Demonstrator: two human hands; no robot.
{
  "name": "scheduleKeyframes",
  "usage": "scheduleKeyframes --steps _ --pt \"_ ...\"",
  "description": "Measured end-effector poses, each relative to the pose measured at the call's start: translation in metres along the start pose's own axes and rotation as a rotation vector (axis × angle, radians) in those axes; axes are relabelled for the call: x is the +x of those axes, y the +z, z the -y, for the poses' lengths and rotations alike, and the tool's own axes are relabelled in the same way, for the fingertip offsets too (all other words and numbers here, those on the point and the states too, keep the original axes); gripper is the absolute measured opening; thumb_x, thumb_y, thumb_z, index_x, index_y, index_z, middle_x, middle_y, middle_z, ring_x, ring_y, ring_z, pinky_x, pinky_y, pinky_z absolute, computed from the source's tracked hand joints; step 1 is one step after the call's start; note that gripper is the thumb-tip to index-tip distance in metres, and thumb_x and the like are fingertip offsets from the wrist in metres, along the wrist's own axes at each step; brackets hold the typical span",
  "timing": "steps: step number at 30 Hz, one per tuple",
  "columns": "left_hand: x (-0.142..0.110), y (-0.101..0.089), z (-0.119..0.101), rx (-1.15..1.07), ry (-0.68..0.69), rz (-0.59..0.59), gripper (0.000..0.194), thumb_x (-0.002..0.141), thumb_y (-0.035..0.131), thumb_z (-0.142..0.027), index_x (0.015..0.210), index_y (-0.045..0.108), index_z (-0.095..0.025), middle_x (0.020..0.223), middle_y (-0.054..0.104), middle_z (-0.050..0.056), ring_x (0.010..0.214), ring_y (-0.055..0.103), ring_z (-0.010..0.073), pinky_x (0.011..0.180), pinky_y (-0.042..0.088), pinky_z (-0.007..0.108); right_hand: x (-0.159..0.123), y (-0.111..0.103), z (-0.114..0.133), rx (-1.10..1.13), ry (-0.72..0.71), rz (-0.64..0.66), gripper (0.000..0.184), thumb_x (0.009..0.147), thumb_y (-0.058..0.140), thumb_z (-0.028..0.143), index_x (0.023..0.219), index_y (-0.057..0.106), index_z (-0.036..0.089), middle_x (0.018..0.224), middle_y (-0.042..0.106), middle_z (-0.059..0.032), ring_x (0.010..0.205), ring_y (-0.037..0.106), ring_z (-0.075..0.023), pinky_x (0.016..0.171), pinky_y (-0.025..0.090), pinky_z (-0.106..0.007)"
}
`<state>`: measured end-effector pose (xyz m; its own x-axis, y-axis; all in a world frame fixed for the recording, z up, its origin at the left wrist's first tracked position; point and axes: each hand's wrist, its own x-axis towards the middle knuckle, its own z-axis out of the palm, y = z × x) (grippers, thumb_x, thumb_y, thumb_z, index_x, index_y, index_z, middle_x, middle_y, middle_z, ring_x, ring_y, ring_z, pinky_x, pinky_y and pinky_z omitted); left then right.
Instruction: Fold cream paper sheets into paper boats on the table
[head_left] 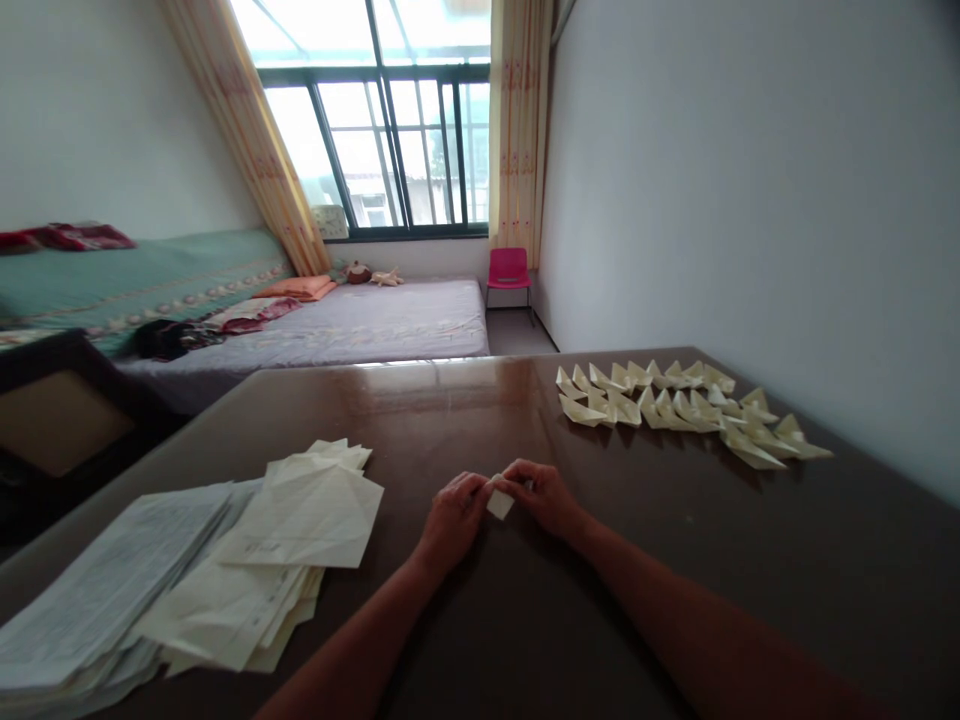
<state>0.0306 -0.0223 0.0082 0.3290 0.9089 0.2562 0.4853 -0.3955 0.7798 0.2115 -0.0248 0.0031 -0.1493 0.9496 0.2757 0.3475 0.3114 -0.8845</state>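
Note:
Between my two hands, over the middle of the table, is a small folded piece of cream paper (500, 503), diamond-shaped from here. My left hand (457, 508) pinches its left side, fingers curled. On the other side my right hand (543, 492) grips the upper right part of it between thumb and fingers. The fingertips nearly meet at the top and cover that part of the folds. To the right stand rows of folded paper boats (679, 408), all in the same cream paper. Left of my hands lies a loose stack of creased cream sheets (315, 515).
The dark brown glossy table (450, 430) reaches toward a bed (405, 315) under the window. A pile of printed papers (105, 580) lies at the table's left edge. A pink chair (510, 268) stands in the far corner, and a white wall (750, 200) runs along the right.

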Motion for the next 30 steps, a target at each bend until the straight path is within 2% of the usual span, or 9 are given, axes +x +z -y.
scheduleKeyframes --steps 2,5,11,23,30 --pt "0.001 -0.002 0.000 0.042 0.055 -0.054 0.026 0.089 0.049 -0.042 0.089 0.065 -0.020 0.086 0.065 0.003 0.082 0.059 0.0146 0.071 0.045 0.023 0.000 0.000 0.000 -0.010 -0.023 -0.001 0.027 0.082 0.062 0.044 0.077 0.069 0.018 0.073 0.067 -0.0002 0.069 0.057 -0.0135 0.064 0.042 -0.023" --pt "0.001 -0.003 -0.001 0.020 0.081 -0.049 0.024 0.089 0.051 -0.039 0.094 0.067 -0.021 0.089 0.066 0.003 0.083 0.060 0.0142 0.070 0.046 0.022 -0.001 0.000 0.001 -0.056 -0.086 0.002 0.025 0.085 0.059 0.041 0.082 0.070 0.019 0.078 0.069 -0.0016 0.075 0.059 -0.0147 0.070 0.043 -0.025" --pt "0.001 -0.003 -0.003 -0.024 0.109 -0.067 0.022 0.089 0.052 -0.035 0.088 0.067 -0.020 0.085 0.064 0.002 0.081 0.059 0.0139 0.067 0.045 0.021 -0.003 0.000 0.005 -0.111 -0.138 -0.025 0.024 0.087 0.058 0.038 0.078 0.069 0.019 0.075 0.067 -0.0013 0.073 0.058 -0.0145 0.069 0.042 -0.025" --pt "0.002 -0.003 -0.012 -0.143 0.062 -0.105 0.018 0.086 0.056 -0.033 0.084 0.067 -0.019 0.081 0.064 0.001 0.075 0.059 0.0123 0.059 0.043 0.019 -0.003 0.000 0.011 -0.076 -0.159 -0.081 0.021 0.086 0.060 0.036 0.076 0.068 0.021 0.073 0.066 -0.0012 0.072 0.057 -0.0151 0.069 0.041 -0.026" --pt "0.004 -0.002 -0.008 -0.171 0.002 -0.077 0.020 0.085 0.057 -0.036 0.085 0.067 -0.019 0.082 0.066 0.001 0.078 0.060 0.0133 0.062 0.043 0.020 -0.002 -0.001 0.008 -0.091 -0.147 -0.088 0.021 0.086 0.060 0.036 0.074 0.068 0.021 0.072 0.065 -0.0015 0.073 0.056 -0.0157 0.069 0.041 -0.027"
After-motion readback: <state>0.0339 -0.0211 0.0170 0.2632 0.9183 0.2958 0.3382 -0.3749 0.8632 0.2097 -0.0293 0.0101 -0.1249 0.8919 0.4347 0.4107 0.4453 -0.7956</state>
